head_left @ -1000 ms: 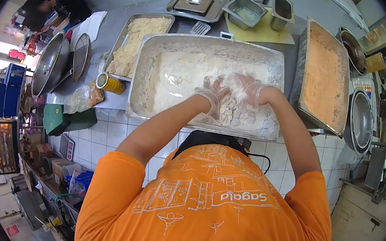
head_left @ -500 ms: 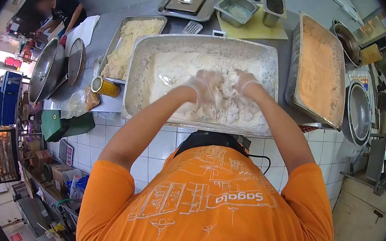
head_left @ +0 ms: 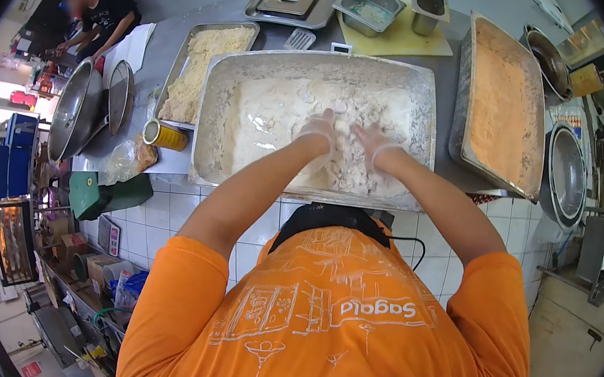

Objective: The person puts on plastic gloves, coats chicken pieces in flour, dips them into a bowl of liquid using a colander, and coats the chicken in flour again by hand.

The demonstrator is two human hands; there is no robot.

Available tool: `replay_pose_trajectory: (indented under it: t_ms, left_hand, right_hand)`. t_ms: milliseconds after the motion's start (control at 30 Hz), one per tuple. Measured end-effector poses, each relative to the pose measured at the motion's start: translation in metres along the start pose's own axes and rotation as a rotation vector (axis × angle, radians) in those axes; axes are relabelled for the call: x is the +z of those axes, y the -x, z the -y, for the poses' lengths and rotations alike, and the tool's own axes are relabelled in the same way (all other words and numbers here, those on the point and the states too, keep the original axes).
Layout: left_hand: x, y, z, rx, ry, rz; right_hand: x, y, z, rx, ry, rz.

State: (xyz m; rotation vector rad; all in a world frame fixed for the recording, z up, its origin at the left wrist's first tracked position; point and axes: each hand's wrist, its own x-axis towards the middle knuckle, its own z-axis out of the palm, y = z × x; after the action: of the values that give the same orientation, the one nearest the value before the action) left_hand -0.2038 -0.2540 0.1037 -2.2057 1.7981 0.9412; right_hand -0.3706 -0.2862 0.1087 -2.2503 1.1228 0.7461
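A large metal tray (head_left: pixel 211 104) in front of me holds white flour (head_left: pixel 265 121) with floury lumps (head_left: pixel 355 176) in its middle and right part. My left hand (head_left: pixel 320 131), in a clear plastic glove, is down in the flour left of the lumps, its fingers partly hidden by flour and blur. My right hand (head_left: pixel 378 145), gloved too, rests among the lumps a little to the right, fingers apart. The two hands do not touch each other.
On the left are a tray of crumbs (head_left: pixel 208 66), a yellow can (head_left: pixel 165 134), a plastic bag (head_left: pixel 126 161) and a metal bowl (head_left: pixel 76 111). A tray of orange powder (head_left: pixel 501 107) stands right. Metal containers (head_left: pixel 369 8) are behind. A person (head_left: pixel 105 17) works at the far left.
Both hands have moved within the flour; the right hand, raised and blurred a second ago, is now lower among the lumps. The person at the far left has shifted posture.
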Motion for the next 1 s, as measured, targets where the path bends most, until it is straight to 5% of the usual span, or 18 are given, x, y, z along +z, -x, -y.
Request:
replay_pose_trajectory:
  t_ms: [100, 267, 367, 533, 600, 667, 767, 867, 933, 1000]
  left_hand:
    - [-0.004, -0.013, -0.015, -0.002, 0.219, 0.057]
    - [-0.039, 0.002, -0.004, 0.218, 0.789, 0.108]
    - [-0.073, 0.023, 0.021, 0.462, 0.476, 0.153]
    - [-0.066, 0.015, 0.097, 0.216, -0.100, 0.056]
    - [-0.018, -0.012, 0.131, 0.064, -0.075, -0.069]
    - [0.008, -0.050, 0.150, -0.227, 0.440, -0.111]
    - [-0.014, -0.034, 0.118, 0.267, -0.065, -0.028]
    - [0.035, -0.127, 0.113, 0.176, 0.244, -0.191]
    - [-0.018, -0.064, 0.056, 0.052, 0.259, -0.315]
    - [-0.010, -0.075, 0.055, 0.136, 0.072, -0.346]
  right_hand:
    - [0.007, -0.020, -0.011, 0.056, -0.412, -0.175]
    - [-0.017, -0.011, -0.039, -0.324, -0.947, -0.388]
    - [-0.050, 0.040, -0.025, -0.148, -0.740, -0.369]
    - [-0.033, 0.013, -0.053, 0.037, -0.529, -0.306]
    - [-0.036, 0.016, -0.032, 0.069, -0.663, -0.385]
    - [-0.020, -0.032, -0.033, 0.189, -0.611, -0.395]
    - [-0.032, -0.037, -0.005, 0.242, -0.625, -0.306]
    - [-0.046, -0.026, 0.003, 0.250, -0.510, -0.231]
    - [-0.061, -0.026, 0.000, 0.223, -0.352, -0.248]
    - [-0.070, -0.019, -0.002, 0.167, -0.207, -0.305]
